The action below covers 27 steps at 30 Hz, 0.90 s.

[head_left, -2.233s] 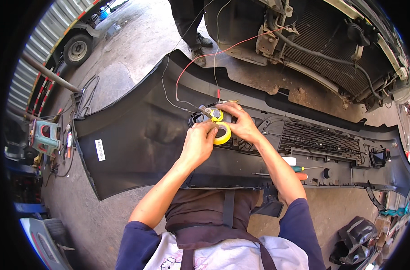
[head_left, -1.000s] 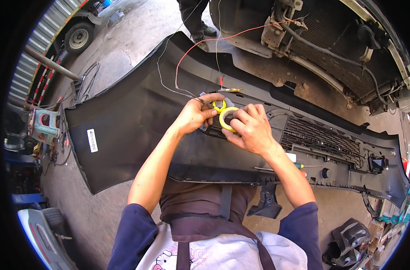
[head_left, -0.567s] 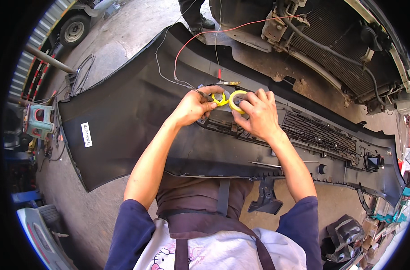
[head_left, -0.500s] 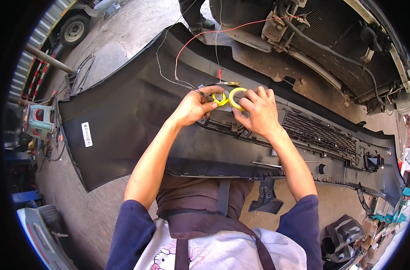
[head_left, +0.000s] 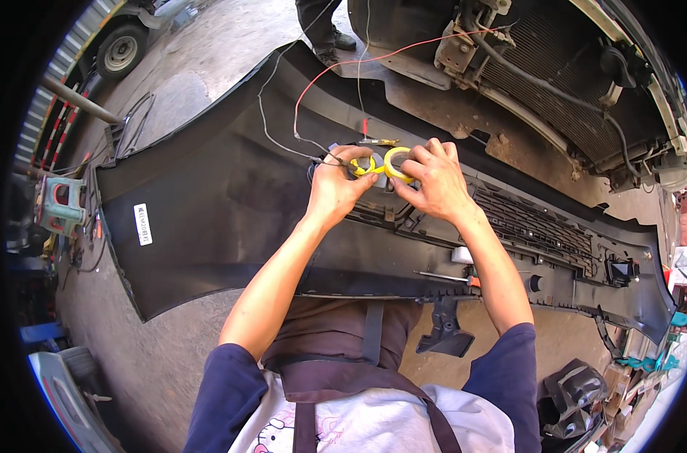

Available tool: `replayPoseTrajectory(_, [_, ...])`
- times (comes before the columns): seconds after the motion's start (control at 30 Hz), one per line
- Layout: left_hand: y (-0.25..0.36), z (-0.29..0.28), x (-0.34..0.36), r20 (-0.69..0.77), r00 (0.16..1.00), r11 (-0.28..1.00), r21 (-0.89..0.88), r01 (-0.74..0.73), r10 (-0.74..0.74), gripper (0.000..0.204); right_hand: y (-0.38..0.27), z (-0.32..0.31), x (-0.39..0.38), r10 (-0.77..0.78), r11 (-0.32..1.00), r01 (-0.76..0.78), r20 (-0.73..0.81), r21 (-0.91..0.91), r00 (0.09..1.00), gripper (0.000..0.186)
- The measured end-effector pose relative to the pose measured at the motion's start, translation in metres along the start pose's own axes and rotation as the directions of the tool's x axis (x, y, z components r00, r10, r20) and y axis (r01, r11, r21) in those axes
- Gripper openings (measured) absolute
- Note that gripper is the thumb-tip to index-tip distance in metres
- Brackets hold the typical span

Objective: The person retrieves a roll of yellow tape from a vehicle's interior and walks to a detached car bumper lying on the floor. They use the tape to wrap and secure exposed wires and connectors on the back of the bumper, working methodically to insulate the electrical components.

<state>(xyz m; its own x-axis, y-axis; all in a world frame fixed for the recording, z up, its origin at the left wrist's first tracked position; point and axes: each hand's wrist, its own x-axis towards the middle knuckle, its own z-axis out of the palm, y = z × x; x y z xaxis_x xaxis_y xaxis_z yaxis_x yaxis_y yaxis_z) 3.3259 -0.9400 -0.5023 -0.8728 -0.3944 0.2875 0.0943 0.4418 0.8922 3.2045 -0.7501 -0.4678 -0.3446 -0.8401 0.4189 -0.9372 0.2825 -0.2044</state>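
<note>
My left hand (head_left: 338, 185) pinches thin grey wires (head_left: 302, 155) and a yellow tape wrapping (head_left: 362, 167) around a part mounted on the inner side of a black car bumper (head_left: 204, 208); the part is mostly hidden by my fingers. My right hand (head_left: 432, 177) is closed on a yellow tape roll (head_left: 391, 156), held just right of the wrapping. A red wire (head_left: 351, 62) arches above my hands toward the car, and a small red connector (head_left: 364, 128) sits on the bumper beyond them.
A car front (head_left: 554, 83) without bumper is at top right, with a person's legs (head_left: 317, 34) nearby. A teal stool (head_left: 64, 204) and wheel (head_left: 120, 53) are at left. A screwdriver (head_left: 474, 281) and white block (head_left: 462, 255) lie on the bumper; black parts (head_left: 571, 396) are at lower right.
Both hands have moved from lower on the part to around the wrapping, my right hand taking the roll up and rightward. Lately my left hand has shifted slightly, its thumb now lower on the tape.
</note>
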Motion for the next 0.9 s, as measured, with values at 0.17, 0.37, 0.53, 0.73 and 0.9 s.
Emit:
replayPoseTrajectory(0.17, [0.006,0.003,-0.004,0.044,0.976,0.966,-0.142,0.217,-0.213,0.037,0.009,0.002,0.007,-0.014,1.0,0.013,0.057,0.02,0.998,0.022])
replayPoseTrajectory(0.37, [0.008,0.001,-0.008,0.114,0.923,0.884,-0.265,0.384,-0.367,0.036,0.013,0.004,0.042,-0.157,0.985,0.167,0.153,-0.05,0.976,0.025])
replayPoseTrajectory(0.53, [0.02,-0.009,-0.005,0.028,0.907,0.907,-0.021,0.421,-0.42,0.041,0.018,0.02,0.057,-0.252,0.963,0.266,0.186,-0.052,0.95,0.019])
replayPoseTrajectory(0.73, [-0.004,-0.008,-0.017,-0.031,0.94,0.94,0.029,0.341,-0.34,0.041,0.0,0.04,0.037,-0.122,0.993,0.122,0.075,0.001,0.99,0.015])
replayPoseTrajectory(0.9, [0.011,-0.013,-0.017,0.047,0.92,0.911,-0.123,0.393,-0.39,0.047,-0.005,0.045,0.028,-0.003,0.995,0.003,0.0,0.095,1.0,0.02])
